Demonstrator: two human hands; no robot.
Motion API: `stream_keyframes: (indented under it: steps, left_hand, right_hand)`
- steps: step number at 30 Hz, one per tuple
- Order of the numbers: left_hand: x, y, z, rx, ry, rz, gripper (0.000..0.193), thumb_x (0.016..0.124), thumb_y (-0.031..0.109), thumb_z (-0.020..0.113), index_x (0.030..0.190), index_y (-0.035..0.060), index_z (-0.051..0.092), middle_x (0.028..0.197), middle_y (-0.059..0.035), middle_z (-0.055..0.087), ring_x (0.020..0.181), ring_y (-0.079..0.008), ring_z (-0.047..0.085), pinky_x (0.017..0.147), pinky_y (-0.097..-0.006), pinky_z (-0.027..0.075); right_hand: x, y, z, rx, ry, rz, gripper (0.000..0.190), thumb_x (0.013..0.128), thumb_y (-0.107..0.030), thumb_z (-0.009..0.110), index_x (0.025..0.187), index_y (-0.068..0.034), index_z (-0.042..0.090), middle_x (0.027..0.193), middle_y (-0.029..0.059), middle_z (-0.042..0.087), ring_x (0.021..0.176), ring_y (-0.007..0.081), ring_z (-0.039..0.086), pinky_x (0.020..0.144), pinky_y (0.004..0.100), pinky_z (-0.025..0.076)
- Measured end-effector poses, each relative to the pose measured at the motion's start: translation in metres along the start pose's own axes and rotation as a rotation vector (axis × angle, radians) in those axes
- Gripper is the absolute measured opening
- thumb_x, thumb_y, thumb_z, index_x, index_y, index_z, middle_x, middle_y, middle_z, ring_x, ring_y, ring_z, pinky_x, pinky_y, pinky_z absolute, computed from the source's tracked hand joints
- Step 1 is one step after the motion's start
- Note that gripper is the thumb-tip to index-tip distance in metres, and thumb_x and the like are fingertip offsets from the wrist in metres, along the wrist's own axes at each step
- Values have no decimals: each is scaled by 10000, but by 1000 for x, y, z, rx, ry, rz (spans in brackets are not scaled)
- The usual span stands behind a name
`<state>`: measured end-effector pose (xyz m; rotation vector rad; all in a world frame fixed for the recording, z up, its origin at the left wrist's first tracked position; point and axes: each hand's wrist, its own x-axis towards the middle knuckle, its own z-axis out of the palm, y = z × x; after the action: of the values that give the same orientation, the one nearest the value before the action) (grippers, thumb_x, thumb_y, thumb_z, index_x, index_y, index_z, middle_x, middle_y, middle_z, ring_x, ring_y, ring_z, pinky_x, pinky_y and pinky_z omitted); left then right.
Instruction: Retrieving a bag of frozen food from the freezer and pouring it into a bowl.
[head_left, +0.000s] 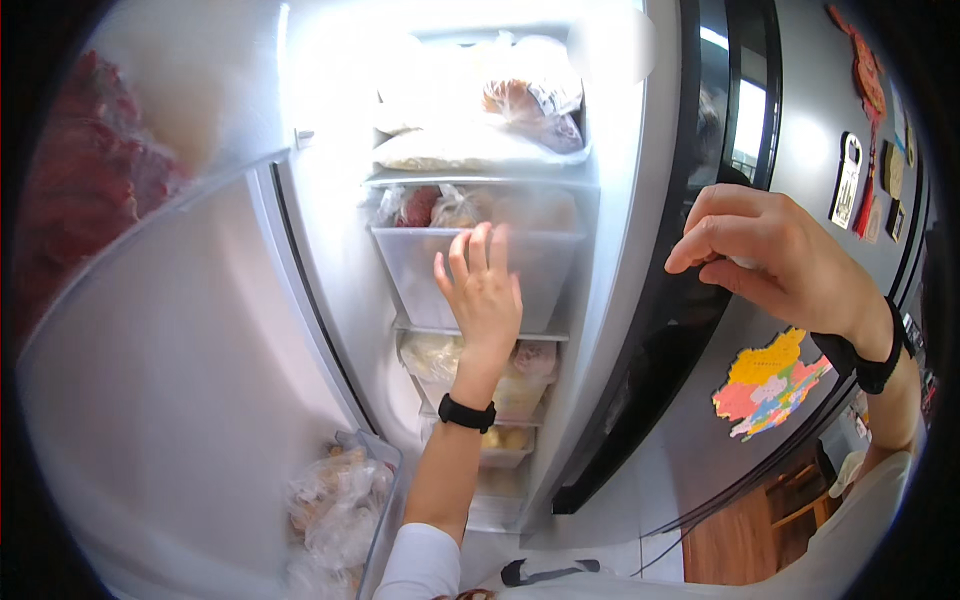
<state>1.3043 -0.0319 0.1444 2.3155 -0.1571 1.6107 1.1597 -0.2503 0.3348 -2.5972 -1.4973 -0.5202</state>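
Observation:
My left hand is raised in front of a translucent plastic freezer bin, its back towards me. The fingers are spread, with the tips level with the bin's front rim; whether they touch it I cannot tell. Bagged food, including a dark red item and a knotted clear bag, shows above that rim. To the right, my right hand hangs with curled fingers in front of the black edge trim of the neighbouring door. Its fingers hide whether anything is between them. Each wrist wears a black band.
Above, a brightly lit shelf carries bagged food. Lower bins hold more food. The open door stands at left, near a tub of plastic-bagged food. A map magnet sits on the grey door at right.

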Motion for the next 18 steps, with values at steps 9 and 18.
stream_keyframes:
  steps: [9, 18]
  left_hand:
    - [1, 5, 4, 129, -36, 0, 659, 700, 155, 727, 1303, 164, 463, 1256, -23, 455, 1198, -242, 377, 1019, -493, 278]
    - [12, 4, 7, 173, 1, -12, 566, 697, 97, 705, 1235, 140, 535, 1204, -35, 498, 1107, -263, 415, 953, -417, 357]
  right_hand:
    - [-37, -9, 19, -189, -35, -36, 203, 706, 20, 625, 887, -62, 581, 819, 69, 546, 730, 265, 571, 567, 348, 445]
    - [-85, -34, 39, -342, -63, -157, 234, 691, -112, 605, 919, -71, 567, 822, 36, 504, 724, 187, 542, 550, 304, 443]
